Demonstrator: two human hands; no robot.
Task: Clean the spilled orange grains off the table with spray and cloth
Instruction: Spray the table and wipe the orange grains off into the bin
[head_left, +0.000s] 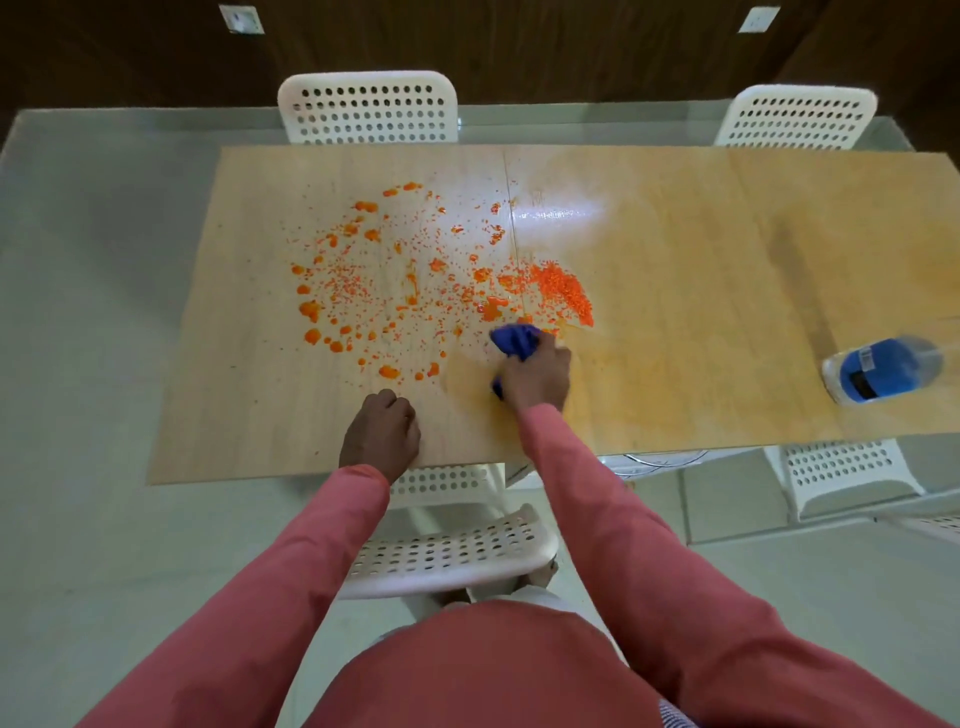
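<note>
So the right hand (535, 376) is bunched tight around a crumpled blue cloth (514, 340), pressed on the table (675, 260) at the near edge of the mess. The left hand (382, 434) sits near the front edge with fingers curled, holding nothing. My worry: the orange grains (563, 291) are tiny, hard and roll easily, so a quick swipe could flick that dense heap off the smooth, glossy wood. The wet blobs will likely smear. The spray bottle (883, 369) lies far right, well apart.
</note>
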